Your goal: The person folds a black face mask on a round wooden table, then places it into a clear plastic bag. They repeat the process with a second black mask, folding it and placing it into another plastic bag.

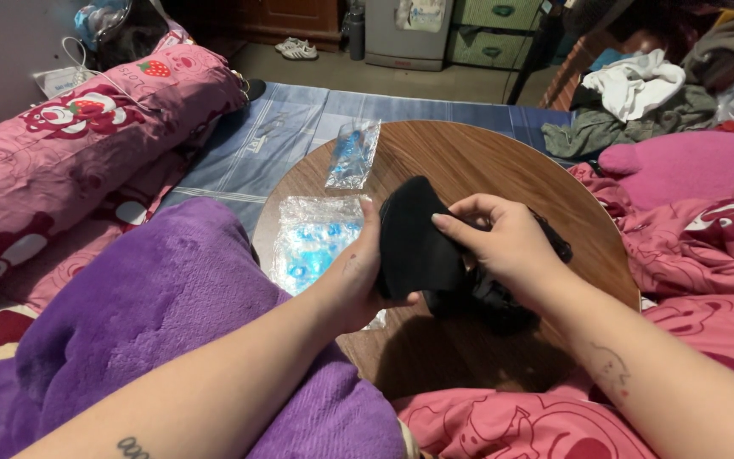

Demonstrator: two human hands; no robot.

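Both hands point(435, 255) grip black cloth point(414, 242), long axis upright.

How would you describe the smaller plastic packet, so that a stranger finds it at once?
Find the round wooden table. On its far left edge lies the small clear packet with blue inside. The larger packet lies nearer, beside the left hand; the small one is narrower, and no hand touches it.

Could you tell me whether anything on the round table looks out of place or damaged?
Nothing stands out. Both hands, left hand and right hand, hold a black cloth item over the round wooden table, and two clear plastic packets lie flat, unspilled.
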